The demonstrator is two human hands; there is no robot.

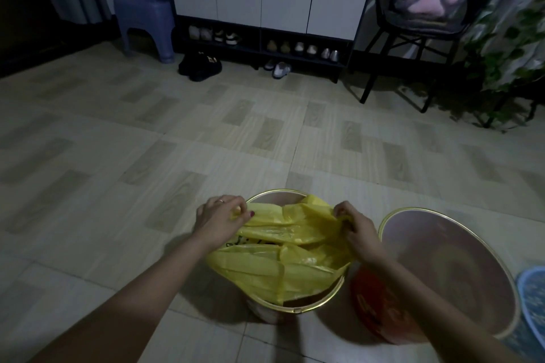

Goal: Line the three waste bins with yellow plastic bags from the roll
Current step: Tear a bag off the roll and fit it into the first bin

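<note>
— Where is the bag?
— My left hand (219, 216) and right hand (355, 231) both pinch the yellow bag (283, 256); it lies over the round bin (295, 308) at 6 o'clock.
— Another bin?
— 1 bare bin (436, 247) at 4 o'clock.

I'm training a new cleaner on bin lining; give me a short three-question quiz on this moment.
1. True or false: the yellow bag is already folded over the whole gold rim of the bin under the hands.
2. What does each hand grip?
3. The bin on the right is: A) lined, B) unlined, C) tipped over.

Key:
1. False; the near rim is bare.
2. The left hand and right hand each pinch the bag's edge.
3. B.
</note>
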